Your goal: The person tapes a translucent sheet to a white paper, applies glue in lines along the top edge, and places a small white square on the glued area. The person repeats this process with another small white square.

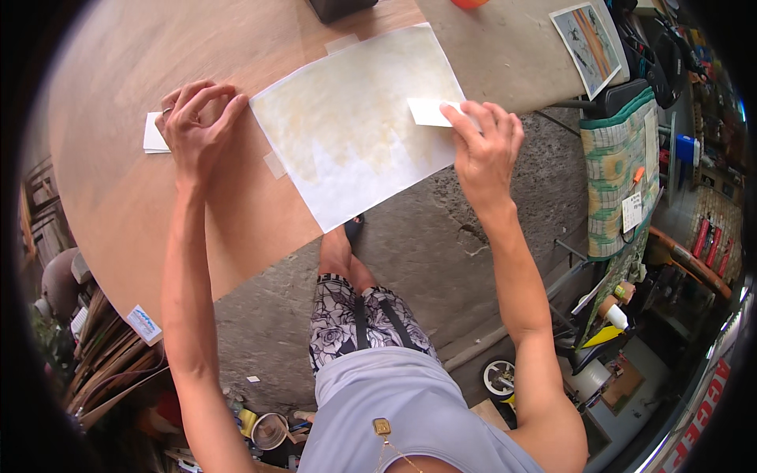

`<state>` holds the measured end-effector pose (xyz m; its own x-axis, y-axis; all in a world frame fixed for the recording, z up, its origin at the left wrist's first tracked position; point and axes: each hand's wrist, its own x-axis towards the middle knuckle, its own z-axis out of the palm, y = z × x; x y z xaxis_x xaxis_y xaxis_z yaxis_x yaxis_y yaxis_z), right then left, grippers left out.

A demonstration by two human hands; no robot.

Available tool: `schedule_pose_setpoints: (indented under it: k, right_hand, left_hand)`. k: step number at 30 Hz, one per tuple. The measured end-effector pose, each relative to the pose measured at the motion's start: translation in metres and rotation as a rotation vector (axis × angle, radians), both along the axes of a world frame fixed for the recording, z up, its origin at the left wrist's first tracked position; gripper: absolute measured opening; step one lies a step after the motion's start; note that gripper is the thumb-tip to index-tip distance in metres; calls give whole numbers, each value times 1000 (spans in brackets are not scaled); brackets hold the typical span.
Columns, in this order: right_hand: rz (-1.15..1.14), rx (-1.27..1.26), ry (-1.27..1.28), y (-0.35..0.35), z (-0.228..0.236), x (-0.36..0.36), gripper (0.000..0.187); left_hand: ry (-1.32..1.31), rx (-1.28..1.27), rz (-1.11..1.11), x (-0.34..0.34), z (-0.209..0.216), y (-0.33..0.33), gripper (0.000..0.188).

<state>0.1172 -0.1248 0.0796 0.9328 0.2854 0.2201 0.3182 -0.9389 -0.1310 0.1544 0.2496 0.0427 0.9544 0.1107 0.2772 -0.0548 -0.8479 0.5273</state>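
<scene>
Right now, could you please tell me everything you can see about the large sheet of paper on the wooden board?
The large sheet of paper is a white rectangle washed with pale yellow-brown stains, densest toward its top and fading to white at the bottom. It lies flat and skewed on the wooden board, its lower corner overhanging the board's edge. Pale tape strips sit at its top and left edges. The left hand presses by its left corner; the right hand holds its right edge with a small white slip.

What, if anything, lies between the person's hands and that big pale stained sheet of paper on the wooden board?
Nothing visible does. The left hand touches the large stained paper sheet at its left corner, and the right hand presses a small white paper slip onto the sheet's right edge.
</scene>
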Motion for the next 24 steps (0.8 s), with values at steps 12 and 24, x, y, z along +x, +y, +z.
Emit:
schedule_pose_setpoints:
  k: [12, 24]
  right_hand:
    - [-129, 429, 243, 13, 70, -106, 35]
    - [-311, 753, 118, -12, 153, -75, 28]
  left_hand:
    - [-172, 15, 61, -1, 3, -6, 12]
    - [205, -1021, 401, -3, 73, 43, 9]
